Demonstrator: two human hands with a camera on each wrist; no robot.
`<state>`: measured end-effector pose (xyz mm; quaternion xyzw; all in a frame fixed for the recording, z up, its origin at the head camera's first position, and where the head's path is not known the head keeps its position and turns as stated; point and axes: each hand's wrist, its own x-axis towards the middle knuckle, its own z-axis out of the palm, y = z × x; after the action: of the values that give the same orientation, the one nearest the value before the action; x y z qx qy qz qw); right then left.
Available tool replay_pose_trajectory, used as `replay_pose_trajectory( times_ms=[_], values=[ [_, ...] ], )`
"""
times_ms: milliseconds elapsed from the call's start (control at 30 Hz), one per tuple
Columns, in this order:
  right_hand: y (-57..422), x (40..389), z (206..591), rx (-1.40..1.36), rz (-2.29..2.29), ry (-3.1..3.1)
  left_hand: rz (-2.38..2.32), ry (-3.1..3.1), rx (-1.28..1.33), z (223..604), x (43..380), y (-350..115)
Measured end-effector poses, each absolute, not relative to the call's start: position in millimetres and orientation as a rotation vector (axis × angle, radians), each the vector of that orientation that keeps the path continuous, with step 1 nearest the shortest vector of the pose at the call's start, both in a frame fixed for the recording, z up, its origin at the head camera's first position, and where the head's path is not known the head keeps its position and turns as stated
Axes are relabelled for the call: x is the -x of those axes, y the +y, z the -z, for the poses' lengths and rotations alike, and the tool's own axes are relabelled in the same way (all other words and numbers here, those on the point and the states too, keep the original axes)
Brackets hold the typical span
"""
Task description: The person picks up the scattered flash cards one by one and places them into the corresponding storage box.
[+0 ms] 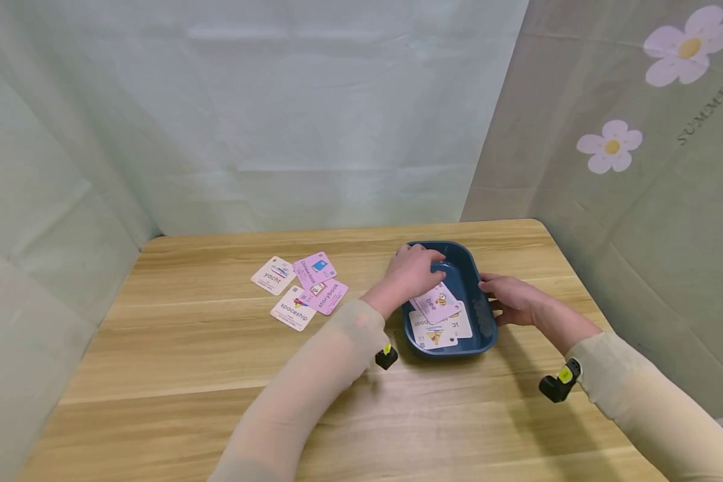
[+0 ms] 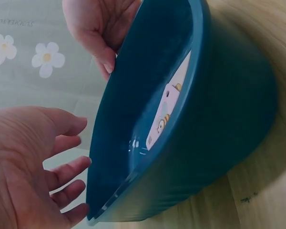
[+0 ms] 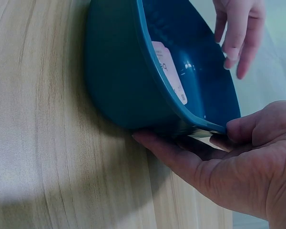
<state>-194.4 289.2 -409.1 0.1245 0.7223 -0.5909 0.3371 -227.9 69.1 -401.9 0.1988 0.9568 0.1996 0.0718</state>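
Two hands were at a dark blue plastic tub standing right of centre on the wood-grain table: the right hand pinched its right rim between thumb and fingers, while the left hand hovered at the far left rim, fingers loosely spread, gripping nothing; whether a fingertip touched there could not be told. Inside lay a pink bee flashcard overlapping a boat flashcard. Farther left lay the yacht card, Chinese book card, storybook card and spaceship card. Good handling probably meant bracing the tub firmly with the right hand and lifting cards by their edges, unbent.
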Motion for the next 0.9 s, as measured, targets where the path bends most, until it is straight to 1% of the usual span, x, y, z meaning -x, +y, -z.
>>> replay_pose_trajectory(
  times_ms=[533, 733, 900],
  values=[
    [288.6, 194.3, 408.9, -0.293, 1.528, 1.877, -0.717, 2.849, -0.679, 392.5, 227.2, 60.2],
    [288.7, 194.0, 408.9, -0.304, 1.538, 1.878, -0.822, 2.854, -0.707, 385.1, 229.8, 38.9],
    [289.0, 193.2, 408.2, -0.304, 1.542, 1.872, -0.849, 2.857, -0.724, 370.4, 232.6, 7.8]
  ],
)
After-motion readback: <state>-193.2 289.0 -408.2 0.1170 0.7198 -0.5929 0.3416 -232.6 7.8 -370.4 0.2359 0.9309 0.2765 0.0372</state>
